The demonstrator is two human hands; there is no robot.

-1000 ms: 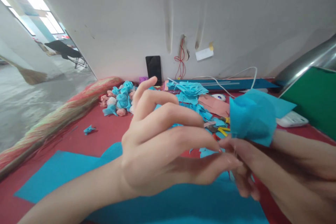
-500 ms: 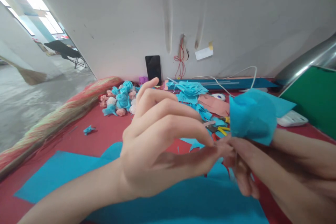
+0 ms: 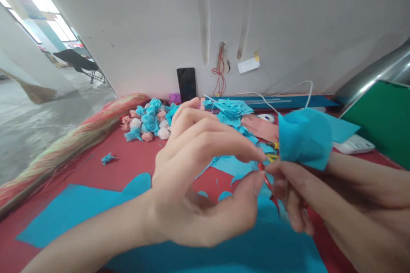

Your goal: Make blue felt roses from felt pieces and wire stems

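Note:
My right hand [image 3: 297, 187] is closed, with a cupped piece of blue crepe paper [image 3: 306, 138] standing up from it. Its thumb and fingertips are pinched together just below the paper; whatever lies inside the pinch is hidden. My left hand [image 3: 205, 170] is beside it with thumb and forefinger apart, holding nothing I can see, its fingertips close to the right fingertips. A red handle [image 3: 266, 177] and a yellow handle [image 3: 272, 158] show behind the fingertips, partly covered. Below both hands lies a large blue sheet [image 3: 224, 247].
Blue, pink and white paper flowers [image 3: 149, 121] are heaped at the back left. Cut blue paper pieces [image 3: 235, 108] lie behind my hands near pink paper [image 3: 261, 127]. A black phone [image 3: 186, 84] leans on the wall. A green board [image 3: 381, 119] stands right.
My left thumb and forefinger have parted from the right fingertips, where they were pinched together before. The blue crepe paper has shifted slightly left and turned in my right hand.

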